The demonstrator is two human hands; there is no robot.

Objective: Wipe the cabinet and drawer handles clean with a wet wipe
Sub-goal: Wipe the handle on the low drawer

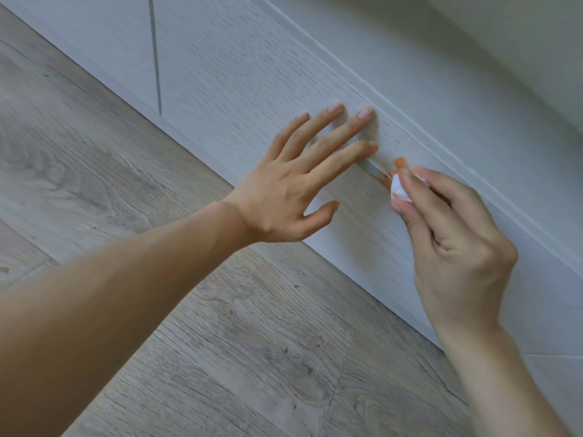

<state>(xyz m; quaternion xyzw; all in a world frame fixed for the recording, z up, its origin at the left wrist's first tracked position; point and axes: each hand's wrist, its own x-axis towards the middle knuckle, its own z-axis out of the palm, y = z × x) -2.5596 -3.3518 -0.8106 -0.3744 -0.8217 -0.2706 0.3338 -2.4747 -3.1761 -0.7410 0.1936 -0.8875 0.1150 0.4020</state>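
Nearest the lens, the left hand point(284, 190) lies flat at frame centre with fingers spread apart on the pale drawer front point(239, 89), its fingertips covering part of the handle point(370, 168). Right of centre, the right hand point(454, 244) pinches a bunched white wet wipe point(398, 189) against an orange smear point(398, 164) on that handle

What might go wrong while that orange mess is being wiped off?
The orange smear could spread over the pale drawer front instead of lifting, since the wet wipe in the right hand is bunched small. The left hand, pressed flat beside the stain, might pick some up.
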